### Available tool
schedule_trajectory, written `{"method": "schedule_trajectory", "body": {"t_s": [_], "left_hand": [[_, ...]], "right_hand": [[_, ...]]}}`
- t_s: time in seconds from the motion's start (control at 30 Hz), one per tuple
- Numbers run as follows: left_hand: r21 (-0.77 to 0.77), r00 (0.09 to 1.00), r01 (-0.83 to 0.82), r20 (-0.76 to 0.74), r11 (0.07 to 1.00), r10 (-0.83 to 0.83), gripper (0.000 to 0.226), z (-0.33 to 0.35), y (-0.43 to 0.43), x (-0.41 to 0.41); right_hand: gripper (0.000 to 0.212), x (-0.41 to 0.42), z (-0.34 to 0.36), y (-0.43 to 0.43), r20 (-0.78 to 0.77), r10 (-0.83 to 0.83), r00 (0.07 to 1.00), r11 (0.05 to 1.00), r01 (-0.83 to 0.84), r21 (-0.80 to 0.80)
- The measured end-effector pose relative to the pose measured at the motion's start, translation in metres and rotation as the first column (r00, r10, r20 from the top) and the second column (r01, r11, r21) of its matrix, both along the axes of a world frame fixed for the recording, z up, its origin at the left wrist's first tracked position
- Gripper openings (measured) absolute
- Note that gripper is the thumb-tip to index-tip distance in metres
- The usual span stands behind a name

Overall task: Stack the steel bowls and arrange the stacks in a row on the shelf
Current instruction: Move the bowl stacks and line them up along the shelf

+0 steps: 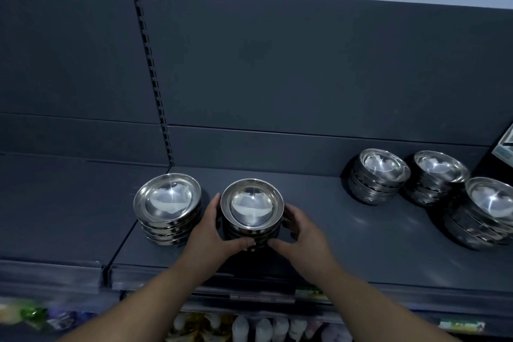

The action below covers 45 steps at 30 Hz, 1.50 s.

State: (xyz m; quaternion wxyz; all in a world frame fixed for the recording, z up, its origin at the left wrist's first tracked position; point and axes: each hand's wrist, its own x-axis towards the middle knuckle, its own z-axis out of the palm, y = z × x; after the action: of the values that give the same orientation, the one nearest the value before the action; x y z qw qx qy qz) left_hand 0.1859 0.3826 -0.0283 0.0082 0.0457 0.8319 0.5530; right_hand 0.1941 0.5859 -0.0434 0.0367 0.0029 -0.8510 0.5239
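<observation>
Steel bowls point(381, 172) stand mouth-up in five stacks on the dark shelf point(347, 230), each stack's axis roughly upright. The round bowls show no long side. A grey back panel point(305, 64) rises behind the shelf, and a slotted upright point(151, 72) divides it towards the left.

Three stacks crowd together at the right: the near right stack point(488, 203) is the largest in view, with the far right stack point(438, 172) and the inner right stack point(369, 189) behind it, all appearing to lean. The left stack point(168, 200) sits by the shelf's left edge. Just right of it is the held stack point(252, 203), near the front edge.

The left hand point(213, 233) and right hand point(302, 230) flank the held stack. Each grip is curled round its lower bowls, and the thumbs meet on the near side. Below the shelf, packaged goods point(249, 327) show only as a blur.
</observation>
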Motion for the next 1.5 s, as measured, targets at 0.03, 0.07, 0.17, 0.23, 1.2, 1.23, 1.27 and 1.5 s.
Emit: {"method": "schedule_trajectory", "body": {"t_s": [0.03,0.07,0.17,0.23,1.2,1.23,1.27,1.5], "left_hand": [[0.000,1.000,0.000,-0.007,1.000,0.000,0.113,0.000,0.000,0.000],[-0.004,1.000,0.001,-0.014,1.000,-0.001,0.111,0.000,0.000,0.000],[-0.006,1.000,0.014,-0.025,1.000,-0.014,0.105,0.000,0.000,-0.001],[-0.017,0.999,0.034,-0.023,0.999,-0.035,0.100,0.000,-0.001,-0.003],[-0.027,0.999,0.037,-0.029,0.999,-0.038,0.109,0.007,-0.002,-0.007],[-0.029,0.999,0.040,-0.027,0.999,-0.040,0.109,0.008,-0.003,-0.007],[-0.029,0.999,0.041,-0.026,0.999,-0.042,0.109,0.008,-0.003,-0.007],[-0.032,0.998,0.036,-0.045,0.999,-0.037,0.107,0.011,-0.002,-0.006]], "right_hand": [[0.074,0.000,0.000,0.000,0.000,0.000,1.000,1.000,0.000,-0.015],[0.073,0.000,0.000,-0.001,-0.001,0.000,1.000,1.000,0.000,-0.026],[0.072,0.000,-0.001,-0.001,0.000,-0.004,1.000,0.999,0.004,-0.033],[0.072,0.001,-0.002,0.000,0.007,0.000,1.000,1.000,0.001,-0.031],[0.075,-0.009,0.019,0.005,-0.019,0.025,1.000,0.998,-0.026,-0.056],[0.076,-0.009,0.019,0.005,-0.021,0.024,0.999,0.998,-0.025,-0.063],[0.075,-0.008,0.019,0.005,-0.024,0.024,0.999,0.998,-0.025,-0.065],[0.072,-0.006,0.022,0.003,-0.054,0.007,0.999,0.998,-0.010,-0.064]]}}
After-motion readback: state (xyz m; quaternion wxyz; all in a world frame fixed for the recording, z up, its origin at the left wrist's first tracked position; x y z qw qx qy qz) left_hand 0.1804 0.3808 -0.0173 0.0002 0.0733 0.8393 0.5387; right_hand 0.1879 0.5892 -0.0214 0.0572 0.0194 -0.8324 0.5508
